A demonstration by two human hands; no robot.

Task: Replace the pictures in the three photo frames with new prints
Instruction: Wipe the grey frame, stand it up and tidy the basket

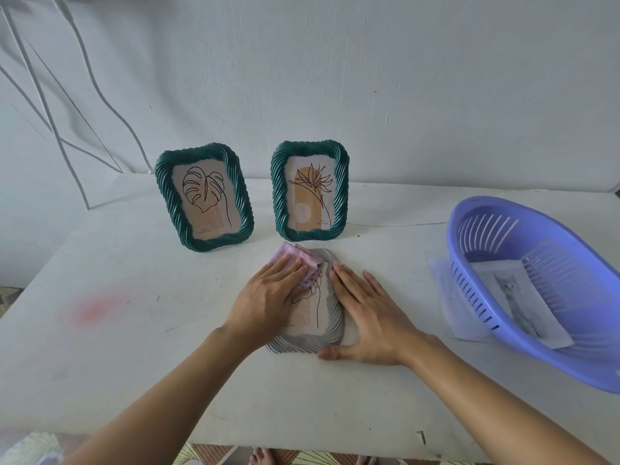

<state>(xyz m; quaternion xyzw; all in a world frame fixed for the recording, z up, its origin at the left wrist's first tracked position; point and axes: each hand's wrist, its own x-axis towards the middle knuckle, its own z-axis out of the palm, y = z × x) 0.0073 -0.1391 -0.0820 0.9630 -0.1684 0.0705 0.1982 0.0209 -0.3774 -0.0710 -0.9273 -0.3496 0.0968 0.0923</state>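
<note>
The purple basket at my right holds a pale print on its floor, and another sheet shows from under it on the surface. My left hand lies on a lilac cloth, fingers straight and together, pressing it onto the grey frame lying face up. My right hand rests flat on that frame's right edge, fingers straight, thumb spread along its near corner. Just behind stand two upright frames, the left green frame and the right green frame.
</note>
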